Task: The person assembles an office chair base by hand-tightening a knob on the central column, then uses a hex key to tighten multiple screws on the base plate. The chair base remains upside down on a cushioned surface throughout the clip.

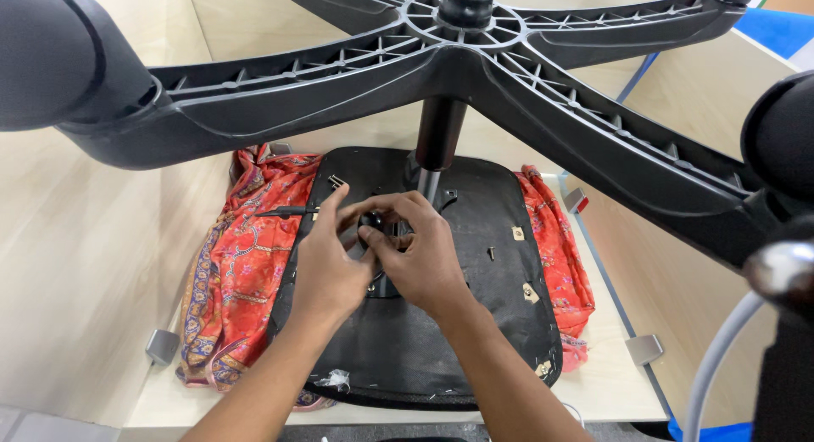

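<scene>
**Two hands on a small black knob under an upturned chair**

A small black knob [370,221] sits at the middle of the seat underside [475,323], just left of the chair's column [439,133]. It lies directly under the fingertips of both hands, so neither hand has to travel. The right hand [420,260] is the closer one, with its thumb and forefinger pinched onto the knob. The left hand [326,260] curls in from the other side, its fingers bent around the same spot; whether it truly grips the knob or only steadies it cannot be told. The knob is round, dark and mostly hidden by fingers, and its axis seems to point up toward the camera.

The seat underside is a black fabric panel, lying flat and facing up. A loose screw [491,253] rests on it to the right of the hands, near pale brackets [517,233]. A dark tool [284,211] lies left of the hands.

Under the seat is a red patterned cloth [242,272], spread on a pale table [606,383].

The column rises to a black five-armed base [458,52], which spreads overhead with castors [42,56] at its ends.
</scene>
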